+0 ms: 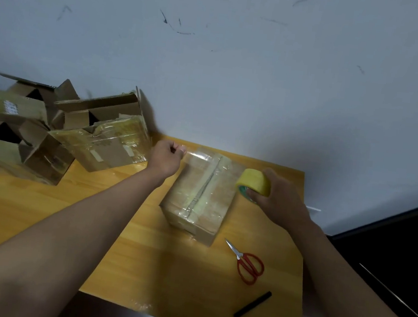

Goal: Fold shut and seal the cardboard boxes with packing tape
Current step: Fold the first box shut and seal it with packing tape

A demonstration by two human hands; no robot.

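Note:
A closed cardboard box (202, 196) lies in the middle of the wooden table (66, 210), its top flaps folded and covered in shiny clear tape. My left hand (166, 157) pinches the free end of a clear tape strip (197, 157) at the box's far left corner. That strip stretches across the far end of the box to a yellow tape roll (255, 180). My right hand (278, 200) grips the roll just past the box's right edge.
Red-handled scissors (249, 266) and a black stick-like object (252, 305) lie on the table near its front right. At the back left sit a taped box (110, 144) and several open cardboard boxes (24, 124). A wall stands behind the table.

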